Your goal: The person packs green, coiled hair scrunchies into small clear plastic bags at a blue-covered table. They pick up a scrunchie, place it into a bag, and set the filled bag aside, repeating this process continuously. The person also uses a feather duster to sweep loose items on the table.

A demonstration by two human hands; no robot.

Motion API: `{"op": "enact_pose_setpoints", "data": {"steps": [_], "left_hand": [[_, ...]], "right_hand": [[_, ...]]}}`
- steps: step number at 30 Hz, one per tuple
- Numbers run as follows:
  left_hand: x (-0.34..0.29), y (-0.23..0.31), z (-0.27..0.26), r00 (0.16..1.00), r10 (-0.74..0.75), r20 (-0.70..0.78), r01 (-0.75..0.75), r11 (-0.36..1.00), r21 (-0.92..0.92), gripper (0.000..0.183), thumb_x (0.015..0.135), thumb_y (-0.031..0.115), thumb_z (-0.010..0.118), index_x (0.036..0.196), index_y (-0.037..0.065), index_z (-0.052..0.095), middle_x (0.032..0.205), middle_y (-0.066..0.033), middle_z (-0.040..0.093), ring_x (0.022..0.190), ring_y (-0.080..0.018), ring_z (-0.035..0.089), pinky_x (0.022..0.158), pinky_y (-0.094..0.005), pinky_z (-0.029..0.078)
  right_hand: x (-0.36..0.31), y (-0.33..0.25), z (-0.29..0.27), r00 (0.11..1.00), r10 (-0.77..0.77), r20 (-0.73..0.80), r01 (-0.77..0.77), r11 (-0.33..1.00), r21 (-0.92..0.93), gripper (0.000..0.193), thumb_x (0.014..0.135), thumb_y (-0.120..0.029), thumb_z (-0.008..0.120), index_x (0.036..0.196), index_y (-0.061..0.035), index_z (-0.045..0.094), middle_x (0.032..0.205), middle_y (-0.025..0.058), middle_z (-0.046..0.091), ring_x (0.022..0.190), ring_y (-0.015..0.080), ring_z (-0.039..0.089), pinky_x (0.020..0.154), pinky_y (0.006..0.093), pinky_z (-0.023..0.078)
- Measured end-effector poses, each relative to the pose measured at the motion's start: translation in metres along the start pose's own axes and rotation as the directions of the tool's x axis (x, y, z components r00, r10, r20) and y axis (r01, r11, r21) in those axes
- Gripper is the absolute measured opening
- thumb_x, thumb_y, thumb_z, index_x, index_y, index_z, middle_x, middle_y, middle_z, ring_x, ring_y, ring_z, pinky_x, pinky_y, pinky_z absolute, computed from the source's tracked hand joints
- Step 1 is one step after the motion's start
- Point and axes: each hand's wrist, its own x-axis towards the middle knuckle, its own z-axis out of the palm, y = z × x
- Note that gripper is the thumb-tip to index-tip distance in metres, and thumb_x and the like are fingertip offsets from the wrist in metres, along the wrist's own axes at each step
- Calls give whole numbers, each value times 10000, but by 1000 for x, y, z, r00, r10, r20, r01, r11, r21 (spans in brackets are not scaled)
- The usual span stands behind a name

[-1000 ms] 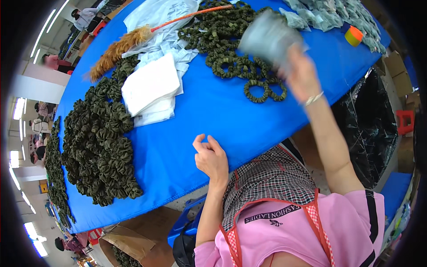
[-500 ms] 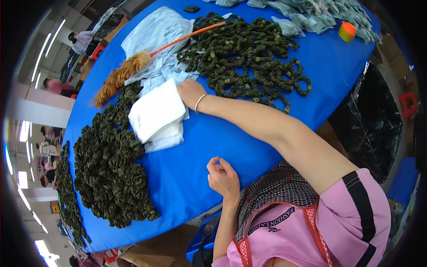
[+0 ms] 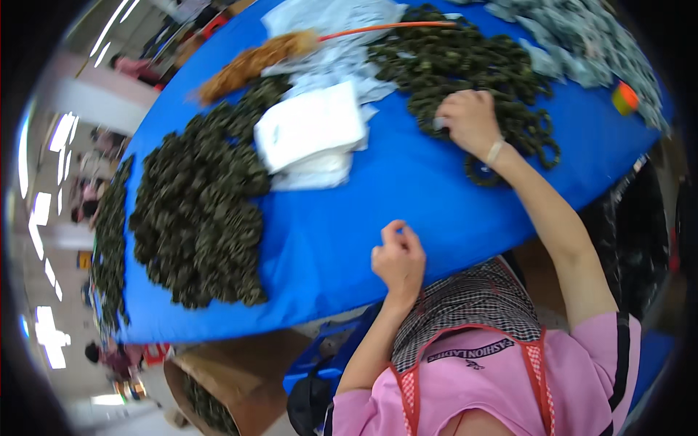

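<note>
My right hand (image 3: 471,125) is over the near edge of a spread of dark green scrunchies (image 3: 472,62), fingers bent together on a small pale slip (image 3: 440,123). Only a bit of that slip shows at the fingertips. My left hand (image 3: 400,258) hovers near the table's front edge, fingers curled in a loose fist with nothing seen in them. Left of centre lies a stack of white plastic bags (image 3: 313,127), apart from both hands. Behind the stack are loose pale strips (image 3: 327,73). A large heap of dark green scrunchies (image 3: 200,211) fills the left side.
A feather duster (image 3: 254,64) with an orange handle lies across the back. Grey-green packets (image 3: 574,33) are piled at the far right, near an orange and yellow tape roll (image 3: 624,99). A cardboard box (image 3: 233,378) stands below the blue table (image 3: 327,240).
My right hand has moved right, from beside the white bags and pale strips to the spread scrunchies, with a pale slip now at its fingertips. My left hand stays curled. The view has shifted.
</note>
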Motion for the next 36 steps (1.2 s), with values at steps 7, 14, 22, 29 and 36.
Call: {"op": "enact_pose_setpoints", "data": {"steps": [7,14,22,29,36], "left_hand": [[12,-41,-34,949,-51,-310,-17,977,-214,104,834,62,618,916,9,580,653,-73,566,585,-220,554,574,-337,446],[98,-181,-136,772,-261,-580,507,802,315,518,812,331,678,1103,-58,500,1061,-188,537,853,-298,563,752,-419,453],[107,-156,-141,950,-199,-240,225,970,90,423,781,333,750,872,-45,581,845,-92,598,768,-197,549,707,-334,451],[25,-22,-48,844,-263,466,525,230,-820,155,921,83,546,1058,26,501,950,-37,593,870,-98,572,739,-244,481],[2,-23,-22,848,-212,487,522,172,-835,353,968,244,522,1224,14,444,1080,-72,555,984,-146,554,818,-294,494]], "right_hand": [[-39,-49,6,991,40,-129,3,950,314,71,758,-44,669,790,-65,609,901,71,566,888,251,559,780,428,395],[-56,-51,4,976,163,-146,-93,913,397,75,813,-54,627,840,-35,560,912,98,568,823,278,563,726,377,410],[-71,-64,-18,902,415,114,-300,414,859,198,905,-69,544,1089,-4,506,980,91,609,900,156,594,772,275,478],[-88,-134,-49,917,205,343,-370,113,922,196,856,-22,547,1046,-4,591,949,74,632,879,141,595,798,276,477],[-112,-148,-18,984,154,87,-172,725,667,191,902,-104,569,1079,-32,583,1138,137,565,1078,283,530,903,350,438]]}}
